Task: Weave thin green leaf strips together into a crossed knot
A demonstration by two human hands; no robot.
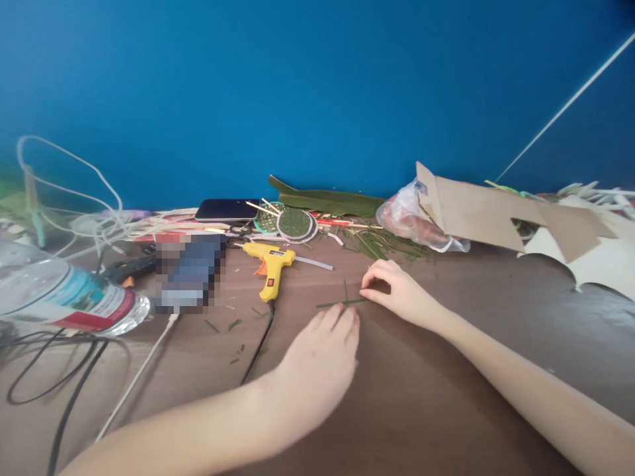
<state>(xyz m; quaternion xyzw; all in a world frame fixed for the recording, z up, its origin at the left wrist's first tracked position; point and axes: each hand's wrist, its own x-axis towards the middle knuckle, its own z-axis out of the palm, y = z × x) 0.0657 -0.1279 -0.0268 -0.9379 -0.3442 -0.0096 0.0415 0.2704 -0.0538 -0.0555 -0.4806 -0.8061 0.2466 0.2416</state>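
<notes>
My left hand [317,367] lies flat on the brown table [446,370], fingers together and stretched out, its tips just short of a thin green leaf strip [340,303]. My right hand [397,291] pinches the right end of that strip against the table, thumb and fingers closed on it. A second short green strip stands crosswise by the first. A yellow hot glue gun [272,268] lies left of the strip, its black cord running toward me.
Round woven green discs [295,223], a long green leaf [327,198], a black phone [227,209], scissors, a plastic bag [411,221] and cardboard pieces [491,215] line the blue wall. A water bottle [64,294] and loose cables [74,390] lie at left.
</notes>
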